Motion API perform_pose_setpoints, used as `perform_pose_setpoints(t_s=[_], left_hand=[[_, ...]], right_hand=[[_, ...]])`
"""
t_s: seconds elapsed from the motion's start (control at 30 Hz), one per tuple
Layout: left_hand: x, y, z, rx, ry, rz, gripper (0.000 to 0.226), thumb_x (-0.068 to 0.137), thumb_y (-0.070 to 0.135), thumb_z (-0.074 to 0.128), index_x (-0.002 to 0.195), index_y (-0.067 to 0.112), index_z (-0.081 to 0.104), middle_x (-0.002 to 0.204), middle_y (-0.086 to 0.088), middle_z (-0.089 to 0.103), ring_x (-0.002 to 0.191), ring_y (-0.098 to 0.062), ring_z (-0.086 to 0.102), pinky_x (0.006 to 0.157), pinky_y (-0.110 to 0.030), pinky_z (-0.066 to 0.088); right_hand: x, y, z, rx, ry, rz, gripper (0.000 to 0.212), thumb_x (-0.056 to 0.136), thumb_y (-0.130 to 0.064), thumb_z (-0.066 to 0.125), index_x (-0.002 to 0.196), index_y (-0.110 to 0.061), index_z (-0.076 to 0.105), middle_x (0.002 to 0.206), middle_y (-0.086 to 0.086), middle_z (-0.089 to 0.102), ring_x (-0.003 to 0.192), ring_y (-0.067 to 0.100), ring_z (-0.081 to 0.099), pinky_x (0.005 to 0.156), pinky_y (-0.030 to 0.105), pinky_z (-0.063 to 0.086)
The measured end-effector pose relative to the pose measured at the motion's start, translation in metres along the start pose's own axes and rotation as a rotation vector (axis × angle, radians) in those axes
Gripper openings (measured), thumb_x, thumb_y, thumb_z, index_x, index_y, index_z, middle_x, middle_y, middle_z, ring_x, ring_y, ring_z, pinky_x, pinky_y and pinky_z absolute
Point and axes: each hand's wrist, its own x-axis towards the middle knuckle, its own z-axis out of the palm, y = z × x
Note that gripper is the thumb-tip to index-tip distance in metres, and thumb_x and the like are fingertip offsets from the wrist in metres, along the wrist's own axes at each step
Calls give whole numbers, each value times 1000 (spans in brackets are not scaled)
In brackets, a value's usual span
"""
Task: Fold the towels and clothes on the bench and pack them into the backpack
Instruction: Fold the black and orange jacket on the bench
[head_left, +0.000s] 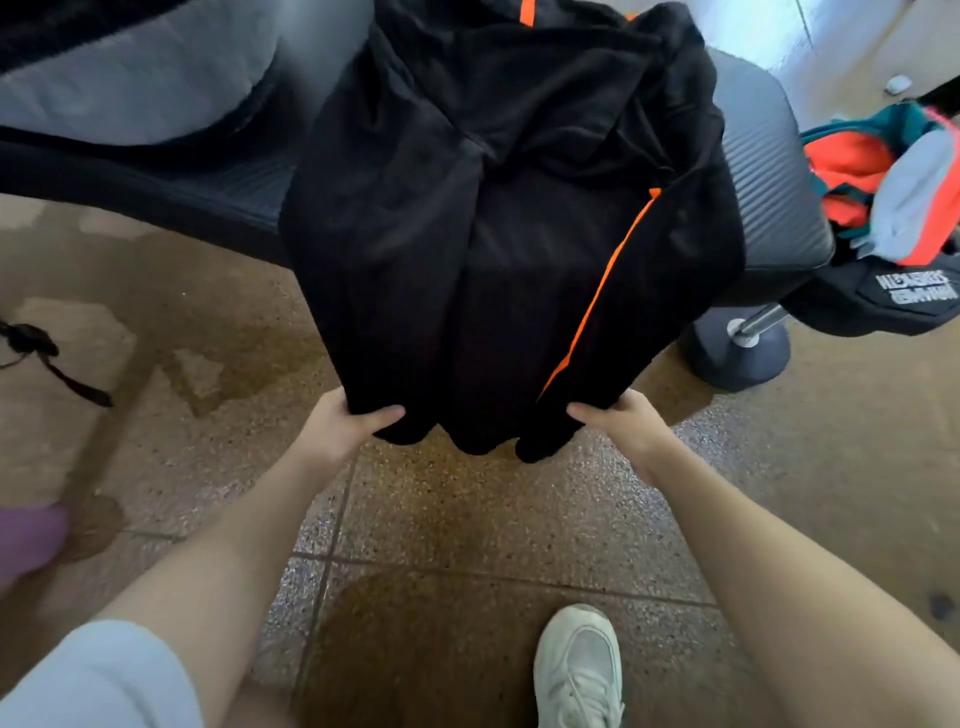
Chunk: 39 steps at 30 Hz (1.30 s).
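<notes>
- The black garment (498, 218), with a thin orange stripe (602, 291) down one seam, lies draped over the near edge of the table (769, 171); its upper part rests on the padded top, its lower end hangs past the edge toward the floor (467, 519).
- It looks soft, limp and light, probably a smooth sports knit: it creases in loose folds and will sag wherever it is unsupported.
- The left hand (345, 421) pinches the hanging hem at its left corner, thumb on top; the right hand (618, 421) grips the right corner the same way, the two apart by the width of the fold.
- Holding both corners seems the sensible grip; a single central hold would let the layers slide apart.
- The table top is dark, ribbed and padded, rounded at its right end, on a metal leg (758, 322).
- Just past that right end sits the backpack (893, 291), black with white lettering, holding teal, orange and pale cloth (883, 182).
- A grey bundle (130, 88) lies toward the table's far left.
- The floor is speckled brown tile; a white shoe (576, 670) stands on it.
</notes>
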Motion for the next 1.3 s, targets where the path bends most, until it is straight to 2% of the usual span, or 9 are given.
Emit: perform_pose_setpoints(t_s=[0.17, 0.33, 0.47, 0.53, 0.63, 0.8, 1.03, 1.2, 1.3], left_hand=[[-27, -33, 4, -21, -22, -126, 41, 78, 10, 71, 117, 14, 59, 107, 3, 61, 105, -17, 56, 85, -29, 40], [-65, -50, 8, -107, -17, -213, 34, 81, 5, 68, 112, 16, 58, 99, 8, 62, 100, -14, 56, 85, -29, 40], [-90, -44, 6, -171, 95, -237, 22, 84, 5, 64, 103, 14, 58, 99, -2, 64, 94, -20, 59, 81, -32, 43], [-104, -31, 3, -204, 195, -213, 17, 86, 8, 63, 102, 13, 58, 103, -7, 63, 94, -23, 60, 84, -36, 47], [-131, 2, -3, -202, 253, -148, 20, 86, 13, 65, 104, 15, 56, 103, -4, 62, 97, -26, 60, 83, -38, 48], [-161, 58, -21, -232, 115, -115, 55, 84, 8, 66, 129, 22, 37, 114, 2, 52, 101, -19, 56, 80, -38, 50], [-161, 170, -26, -166, 3, 302, 29, 83, -1, 62, 76, 27, 64, 85, 1, 66, 84, -14, 62, 72, -27, 49], [-94, 238, -26, -293, 23, 314, 27, 86, -5, 55, 86, 20, 66, 86, -4, 63, 87, -23, 58, 80, -33, 49], [-39, 245, -19, -250, 27, 219, 20, 91, 2, 49, 91, 12, 67, 80, -7, 61, 78, -25, 54, 67, -26, 46]], right_hand=[[-27, 36, 9, -28, 14, 59, 35, 80, 5, 65, 114, -1, 57, 104, 6, 63, 90, 11, 59, 60, 2, 45], [-55, 73, 30, -33, 7, 160, 39, 78, 8, 66, 115, -2, 57, 105, 6, 63, 103, 22, 59, 80, 25, 42], [-79, 75, 38, -80, 151, 178, 17, 81, 2, 64, 98, -2, 62, 94, 10, 65, 96, 28, 62, 75, 30, 43], [-93, 60, 37, -108, 268, 159, 8, 83, -4, 62, 92, -3, 62, 89, 13, 66, 89, 29, 63, 67, 32, 44], [-124, 30, 34, -137, 439, 84, 14, 84, -14, 64, 97, -10, 58, 93, 8, 65, 92, 28, 62, 78, 40, 49], [-171, -35, 20, -37, 434, -143, 26, 82, -19, 69, 95, -30, 50, 102, 3, 63, 97, 24, 62, 86, 44, 52], [-178, -144, -10, 159, 251, -301, 27, 79, -1, 67, 98, -21, 65, 108, 11, 66, 93, 20, 62, 85, 33, 51], [-135, -200, -28, 198, 281, -391, 29, 78, 2, 67, 97, -20, 65, 104, 10, 65, 97, 23, 62, 90, 34, 50], [-84, -213, -36, 76, 439, -401, 17, 77, -3, 70, 89, -14, 66, 85, 1, 65, 87, 17, 61, 81, 26, 49]])
